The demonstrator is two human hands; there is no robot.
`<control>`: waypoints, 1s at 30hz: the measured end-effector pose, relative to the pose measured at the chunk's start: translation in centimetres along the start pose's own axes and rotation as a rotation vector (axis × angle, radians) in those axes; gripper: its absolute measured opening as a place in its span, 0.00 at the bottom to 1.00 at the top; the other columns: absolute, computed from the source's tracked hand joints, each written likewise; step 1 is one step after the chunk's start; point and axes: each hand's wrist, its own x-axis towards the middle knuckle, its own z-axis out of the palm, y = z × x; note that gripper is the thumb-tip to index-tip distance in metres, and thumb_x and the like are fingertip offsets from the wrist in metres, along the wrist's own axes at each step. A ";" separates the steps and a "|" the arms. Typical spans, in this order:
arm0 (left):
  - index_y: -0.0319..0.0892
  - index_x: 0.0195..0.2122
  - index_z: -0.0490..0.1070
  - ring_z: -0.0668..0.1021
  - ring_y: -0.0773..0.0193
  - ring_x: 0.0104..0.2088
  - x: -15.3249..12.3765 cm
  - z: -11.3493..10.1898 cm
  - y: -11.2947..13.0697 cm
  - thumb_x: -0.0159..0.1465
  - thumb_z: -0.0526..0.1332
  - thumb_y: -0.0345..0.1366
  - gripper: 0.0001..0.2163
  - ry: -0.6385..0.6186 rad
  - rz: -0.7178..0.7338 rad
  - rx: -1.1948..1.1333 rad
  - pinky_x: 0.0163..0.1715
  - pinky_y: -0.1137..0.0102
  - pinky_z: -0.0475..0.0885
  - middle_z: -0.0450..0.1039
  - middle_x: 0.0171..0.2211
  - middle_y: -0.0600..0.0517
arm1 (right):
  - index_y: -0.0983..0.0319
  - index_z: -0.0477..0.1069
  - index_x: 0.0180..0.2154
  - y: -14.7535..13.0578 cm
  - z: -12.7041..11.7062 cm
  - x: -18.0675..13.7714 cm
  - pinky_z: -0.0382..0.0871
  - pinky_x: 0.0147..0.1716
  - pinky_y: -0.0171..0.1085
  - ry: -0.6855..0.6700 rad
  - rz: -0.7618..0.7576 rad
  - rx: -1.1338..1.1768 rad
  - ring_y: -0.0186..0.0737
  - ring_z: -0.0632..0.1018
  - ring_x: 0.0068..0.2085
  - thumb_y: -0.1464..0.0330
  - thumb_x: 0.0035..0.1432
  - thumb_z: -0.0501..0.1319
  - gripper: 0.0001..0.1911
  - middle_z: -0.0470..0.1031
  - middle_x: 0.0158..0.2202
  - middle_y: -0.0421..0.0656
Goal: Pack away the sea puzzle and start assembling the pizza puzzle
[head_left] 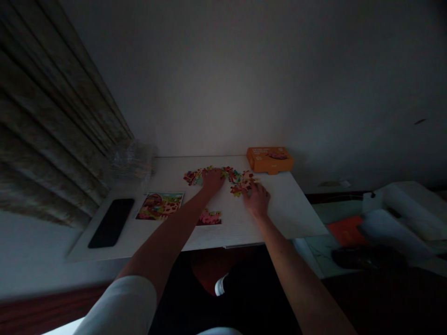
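Observation:
Loose jigsaw puzzle pieces (230, 174) in many colours lie in a heap toward the back of the white table (230, 235). Over the middle of the heap, my left hand (212, 181) rests palm down with its fingers spread. My right hand (257, 200) touches the heap's right end, fingers apart. Nothing shows as gripped in either hand, though the pieces under the fingers are partly hidden. Nearer me, a joined section of puzzle (210, 217) with pink shapes is partly covered by my left forearm. Left of it lies a farm picture sheet (159, 206).
An orange puzzle box (269, 160) stands at the back right. A black phone-like slab (111, 223) lies at the left edge, with a clear plastic bag (131, 163) behind it. Curtains (59, 102) hang on the left; a wall (209, 83) rises behind the table.

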 end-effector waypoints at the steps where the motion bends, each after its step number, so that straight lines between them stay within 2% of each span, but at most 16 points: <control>1: 0.44 0.60 0.71 0.74 0.45 0.60 0.2 0.1 -0.2 0.73 0.56 0.42 0.17 0.007 0.002 -0.006 0.65 0.48 0.57 0.75 0.59 0.40 | 0.63 0.70 0.62 0.0 0.0 0.0 0.58 0.53 0.48 -0.004 0.012 -0.002 0.57 0.71 0.57 0.53 0.71 0.54 0.28 0.73 0.59 0.58; 7: 0.46 0.57 0.75 0.74 0.47 0.59 0.9 0.0 -1.4 0.73 0.56 0.43 0.16 0.008 0.008 -0.017 0.62 0.52 0.60 0.76 0.57 0.41 | 0.64 0.70 0.63 0.1 0.4 0.2 0.59 0.55 0.48 -0.006 0.043 -0.005 0.55 0.71 0.58 0.59 0.73 0.50 0.25 0.73 0.59 0.57; 10: 0.46 0.57 0.76 0.76 0.46 0.57 1.2 -0.5 -1.7 0.74 0.52 0.39 0.17 -0.005 -0.003 0.020 0.61 0.50 0.61 0.77 0.55 0.41 | 0.64 0.73 0.59 0.3 0.5 0.2 0.59 0.55 0.47 -0.003 0.079 0.002 0.53 0.72 0.57 0.65 0.74 0.46 0.23 0.75 0.58 0.56; 12: 0.46 0.61 0.73 0.74 0.46 0.59 1.4 -0.8 -1.8 0.74 0.49 0.34 0.19 0.018 -0.012 0.039 0.62 0.49 0.59 0.76 0.58 0.40 | 0.65 0.74 0.59 0.4 0.4 0.2 0.60 0.56 0.48 0.007 0.123 -0.004 0.54 0.73 0.57 0.67 0.73 0.45 0.24 0.75 0.57 0.57; 16: 0.45 0.66 0.68 0.70 0.45 0.63 1.6 -0.9 -2.3 0.72 0.47 0.28 0.24 0.039 -0.052 0.114 0.66 0.44 0.53 0.70 0.64 0.39 | 0.67 0.70 0.64 0.2 0.0 0.3 0.58 0.60 0.56 0.021 0.213 -0.011 0.60 0.69 0.62 0.66 0.72 0.44 0.27 0.70 0.63 0.61; 19: 0.43 0.66 0.68 0.70 0.45 0.63 1.7 -0.5 -2.7 0.72 0.51 0.31 0.22 0.002 -0.076 0.133 0.67 0.42 0.51 0.70 0.64 0.38 | 0.67 0.67 0.66 0.0 -0.2 0.4 0.55 0.62 0.63 0.010 0.243 0.010 0.63 0.65 0.66 0.65 0.72 0.44 0.29 0.65 0.68 0.61; 22: 0.44 0.68 0.65 0.68 0.45 0.66 1.4 -0.1 -2.6 0.72 0.53 0.35 0.23 0.020 -0.047 0.106 0.69 0.42 0.49 0.66 0.68 0.38 | 0.64 0.66 0.67 -0.2 -0.3 0.3 0.52 0.63 0.68 -0.033 0.175 0.030 0.63 0.61 0.69 0.61 0.72 0.46 0.28 0.62 0.70 0.59; 26: 0.47 0.66 0.67 0.67 0.50 0.67 0.2 0.3 -1.5 0.73 0.51 0.35 0.21 0.040 0.128 0.060 0.72 0.47 0.48 0.67 0.67 0.43 | 0.55 0.70 0.64 -0.2 -0.1 0.2 0.46 0.66 0.69 -0.117 -0.018 0.036 0.59 0.59 0.70 0.57 0.73 0.48 0.26 0.63 0.71 0.51; 28: 0.47 0.65 0.69 0.68 0.51 0.67 -0.4 0.4 -1.0 0.73 0.50 0.36 0.21 0.030 0.188 0.037 0.72 0.49 0.47 0.69 0.66 0.43 | 0.56 0.72 0.62 -0.1 0.2 0.2 0.46 0.66 0.69 -0.112 -0.021 0.019 0.59 0.60 0.70 0.55 0.73 0.49 0.25 0.65 0.69 0.52; 30: 0.47 0.66 0.67 0.67 0.50 0.68 -0.9 0.5 -0.9 0.73 0.51 0.37 0.21 0.009 0.185 0.028 0.72 0.47 0.47 0.67 0.67 0.42 | 0.59 0.73 0.61 0.1 0.5 0.3 0.48 0.65 0.69 -0.088 0.013 0.004 0.60 0.61 0.69 0.55 0.73 0.49 0.26 0.66 0.68 0.56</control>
